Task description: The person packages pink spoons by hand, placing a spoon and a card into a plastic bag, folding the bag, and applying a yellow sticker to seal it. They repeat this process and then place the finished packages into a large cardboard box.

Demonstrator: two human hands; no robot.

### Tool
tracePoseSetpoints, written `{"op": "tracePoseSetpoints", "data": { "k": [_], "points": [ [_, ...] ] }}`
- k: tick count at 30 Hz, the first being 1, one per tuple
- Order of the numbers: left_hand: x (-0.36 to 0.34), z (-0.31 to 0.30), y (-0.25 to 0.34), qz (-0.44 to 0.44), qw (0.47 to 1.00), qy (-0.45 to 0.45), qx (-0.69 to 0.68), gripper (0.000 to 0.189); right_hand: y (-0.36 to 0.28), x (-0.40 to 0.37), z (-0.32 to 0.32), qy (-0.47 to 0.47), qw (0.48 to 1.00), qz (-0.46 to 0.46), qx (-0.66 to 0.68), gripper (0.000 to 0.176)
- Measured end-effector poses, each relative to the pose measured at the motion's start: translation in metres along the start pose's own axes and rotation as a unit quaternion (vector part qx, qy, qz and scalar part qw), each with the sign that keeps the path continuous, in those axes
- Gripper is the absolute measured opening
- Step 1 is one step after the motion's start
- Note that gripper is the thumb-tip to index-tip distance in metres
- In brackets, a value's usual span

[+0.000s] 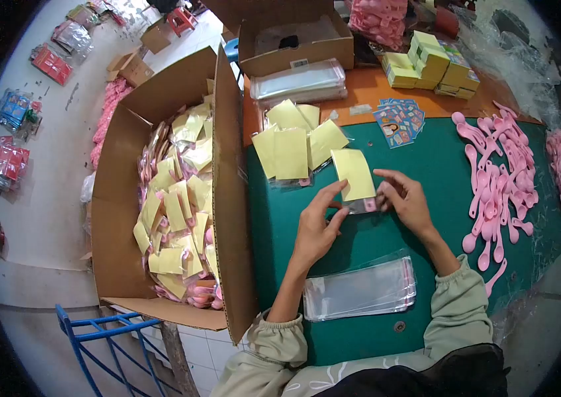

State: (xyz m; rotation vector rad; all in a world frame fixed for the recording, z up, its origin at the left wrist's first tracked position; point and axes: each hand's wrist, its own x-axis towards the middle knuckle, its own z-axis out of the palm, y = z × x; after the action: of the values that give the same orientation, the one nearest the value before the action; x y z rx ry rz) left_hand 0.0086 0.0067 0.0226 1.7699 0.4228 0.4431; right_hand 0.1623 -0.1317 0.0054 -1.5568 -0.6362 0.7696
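Observation:
Between my hands is a clear plastic bag with a yellow card (353, 175) in it; something pink shows at its lower end. My left hand (320, 225) pinches the bag's left edge with thumb and fingers. At the lower right corner, my right hand (405, 202) has its thumb and bent fingers closed on the bag. Just beyond lie several packed bags with yellow cards (291, 153), overlapping on the green table top (274, 231). Nearer my body is a stack of flat clear bags (360, 291).
A tall cardboard box (235, 198) on the left holds many packed bags. Pink spoons (492, 192) lie piled at right. Blue printed cards (399, 122), yellow card stacks (429, 66) and more clear bags (299, 81) sit at the back. A blue metal frame (111, 331) stands lower left.

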Motion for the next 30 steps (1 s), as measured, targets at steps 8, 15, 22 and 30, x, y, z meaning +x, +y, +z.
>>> {"op": "tracePoseSetpoints", "data": {
  "k": [8,15,22,30],
  "points": [
    [0.017,-0.043,0.014,0.131,0.904,0.21,0.347,0.046,0.007,0.06,-0.046,0.157,0.773,-0.299,-0.537,0.034],
    [-0.009,-0.012,0.03,0.083,0.932,-0.232,0.265,0.032,-0.012,0.057,-0.139,0.211,0.781,-0.191,-0.556,0.039],
    [-0.028,0.042,0.026,0.08,0.898,-0.346,0.26,0.032,0.024,0.049,-0.217,0.285,0.786,-0.158,-0.525,0.027],
    [-0.013,0.021,0.035,0.031,0.925,-0.335,0.175,0.02,-0.028,0.035,-0.178,0.063,0.848,-0.083,-0.519,0.012]
  ]
}}
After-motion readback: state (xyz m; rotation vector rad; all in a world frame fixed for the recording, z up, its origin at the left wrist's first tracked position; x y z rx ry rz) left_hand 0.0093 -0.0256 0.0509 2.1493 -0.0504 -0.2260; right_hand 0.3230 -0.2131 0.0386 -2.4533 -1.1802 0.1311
